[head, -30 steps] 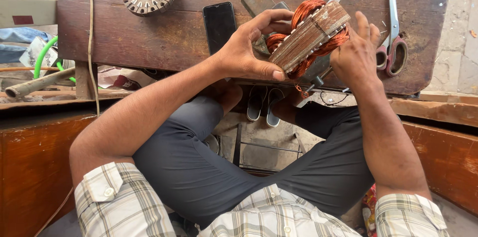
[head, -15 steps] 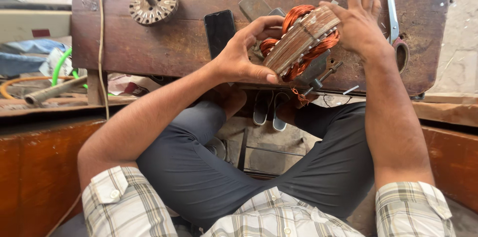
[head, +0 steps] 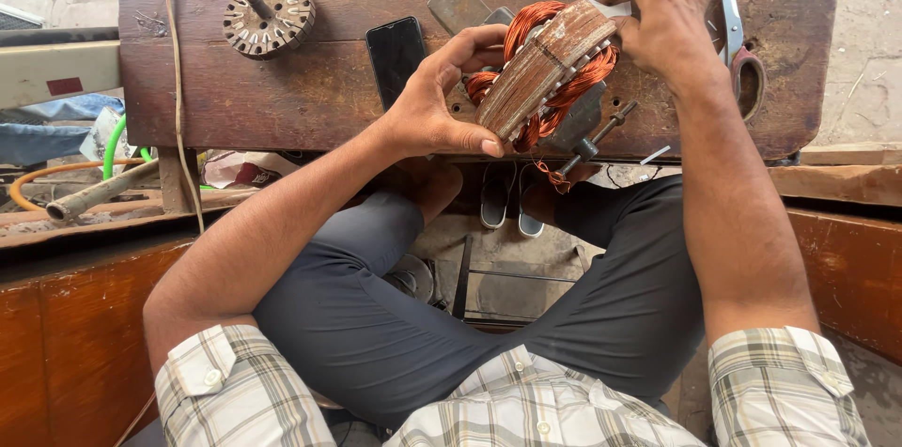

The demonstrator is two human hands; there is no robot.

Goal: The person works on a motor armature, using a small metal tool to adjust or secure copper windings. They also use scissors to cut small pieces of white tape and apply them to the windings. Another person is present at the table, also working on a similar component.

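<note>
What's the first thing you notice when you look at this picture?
The bright copper-wound stator stands out, held up over the wooden workbench between the left hand and the right hand. On the bench to the left lie a dark phone and a round slotted rotor; scissors lie to the right.

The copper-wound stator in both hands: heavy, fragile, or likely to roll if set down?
The stator is probably heavy for its size, given the stacked metal core. Its exposed copper windings look easy to nick. Being ring-shaped, it might roll on edge.
</note>
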